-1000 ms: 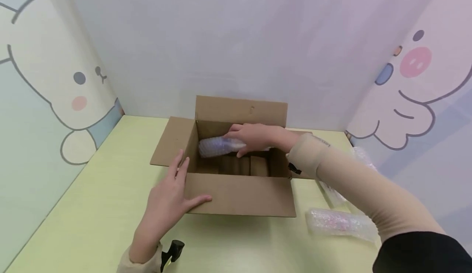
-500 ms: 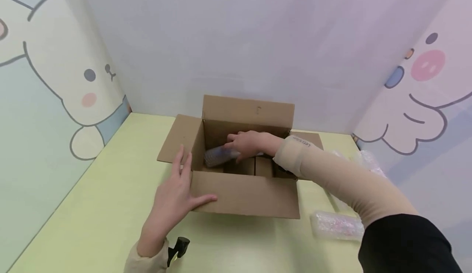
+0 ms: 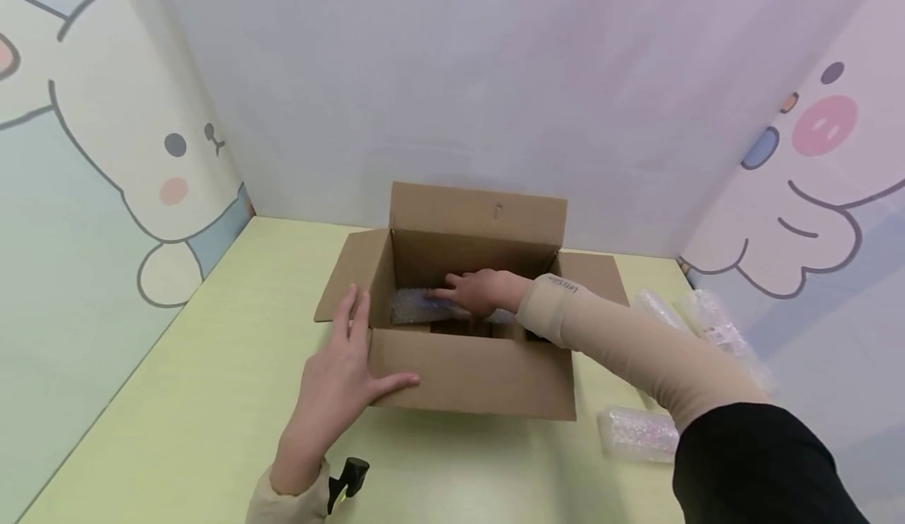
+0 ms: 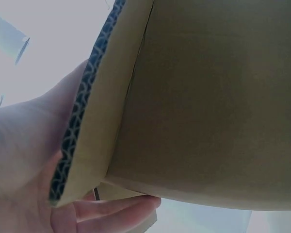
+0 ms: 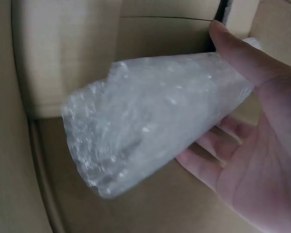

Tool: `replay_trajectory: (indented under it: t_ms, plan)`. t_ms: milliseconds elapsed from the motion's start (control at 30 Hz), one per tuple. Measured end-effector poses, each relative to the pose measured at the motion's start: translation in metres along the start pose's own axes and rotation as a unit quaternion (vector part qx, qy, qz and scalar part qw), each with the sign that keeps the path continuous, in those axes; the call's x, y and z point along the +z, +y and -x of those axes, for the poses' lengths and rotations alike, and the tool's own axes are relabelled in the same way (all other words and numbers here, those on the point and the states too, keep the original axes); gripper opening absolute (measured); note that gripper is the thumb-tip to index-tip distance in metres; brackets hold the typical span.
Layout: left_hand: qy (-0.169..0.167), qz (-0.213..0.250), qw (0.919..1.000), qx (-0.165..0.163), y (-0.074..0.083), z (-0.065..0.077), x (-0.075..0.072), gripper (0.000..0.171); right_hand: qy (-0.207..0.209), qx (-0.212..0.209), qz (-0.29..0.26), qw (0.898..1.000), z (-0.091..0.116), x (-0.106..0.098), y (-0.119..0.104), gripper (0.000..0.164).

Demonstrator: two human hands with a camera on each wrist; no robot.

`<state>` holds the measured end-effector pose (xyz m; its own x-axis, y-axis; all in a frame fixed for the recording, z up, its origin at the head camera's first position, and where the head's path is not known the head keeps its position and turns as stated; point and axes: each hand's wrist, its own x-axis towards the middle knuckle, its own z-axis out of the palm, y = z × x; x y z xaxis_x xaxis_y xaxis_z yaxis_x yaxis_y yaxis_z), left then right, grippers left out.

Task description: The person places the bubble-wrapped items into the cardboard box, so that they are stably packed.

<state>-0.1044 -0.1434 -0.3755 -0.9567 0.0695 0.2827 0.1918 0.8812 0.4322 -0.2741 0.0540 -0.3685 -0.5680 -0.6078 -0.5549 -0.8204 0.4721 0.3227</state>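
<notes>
An open cardboard box (image 3: 474, 375) stands on the table with its flaps spread. At its near left corner rests my left hand (image 3: 335, 382), straight fingers along the left side and thumb over the front flap. The left wrist view has the flap's corrugated edge (image 4: 82, 107) against that hand. My right hand (image 3: 484, 292) reaches inside the box. It holds a bubble-wrapped, cylinder-shaped item (image 5: 140, 116) between thumb and fingers, low and lying along the far wall. What is inside the wrap cannot be made out. Cardboard at the box's bottom is partly hidden by the hand.
A bubble-wrapped package (image 3: 639, 434) lies on the yellow table (image 3: 233, 367) at the right, partly behind my sleeve. More bubble-wrapped packages (image 3: 724, 327) lie farther back on that side. A pale curtain-like backdrop (image 3: 459, 92) with cartoon figures surrounds the table.
My right hand has lowered the wrapped item deeper into the box, and it now lies flatter. My left hand stays on the near left corner. The head view has shifted slightly.
</notes>
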Motion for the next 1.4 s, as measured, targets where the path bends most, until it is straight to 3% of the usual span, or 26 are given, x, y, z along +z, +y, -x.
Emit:
replay_trajectory:
  t_ms: [233,400,533,667,833,967,1067,1167,1267,1400]
  plan:
    - [0.017,0.007,0.9998,0.006,0.000,0.000,0.005,0.127,-0.023,0.002,0.000,1.000,-0.004,0.010,0.002,0.098]
    - [0.027,0.014,0.9995,0.006,0.000,-0.001,0.009,0.127,-0.035,0.007,-0.065,0.997,-0.003,0.009,0.005,0.088]
    - [0.037,-0.036,0.9986,0.010,0.000,-0.002,0.010,0.129,-0.029,0.011,-0.116,0.993,0.005,0.001,0.010,0.079]
    - [0.063,-0.085,0.9940,0.025,0.000,-0.004,0.009,0.131,-0.003,0.011,-0.160,0.987,0.021,-0.019,0.019,0.078]
    - [0.072,-0.092,0.9923,0.041,-0.003,-0.005,0.007,0.130,0.040,0.018,-0.205,0.978,0.055,-0.047,0.031,0.078]
    - [0.078,-0.091,0.9909,0.061,-0.010,-0.007,0.006,0.130,0.112,0.023,-0.222,0.968,0.090,-0.060,0.044,0.077]
    - [0.080,-0.073,0.9913,0.075,-0.014,-0.008,0.006,0.130,0.182,0.023,-0.252,0.950,0.119,-0.058,0.058,0.076]
    - [0.082,-0.042,0.9925,0.081,-0.018,-0.007,0.006,0.130,0.248,0.037,-0.303,0.919,0.150,-0.041,0.075,0.073]
    - [0.090,-0.015,0.9922,0.085,-0.021,-0.006,0.007,0.129,0.289,0.086,-0.359,0.883,0.180,-0.010,0.090,0.072]
    - [0.107,-0.007,0.9895,0.097,-0.023,-0.003,0.007,0.128,0.335,0.171,-0.396,0.837,0.209,0.047,0.106,0.071]
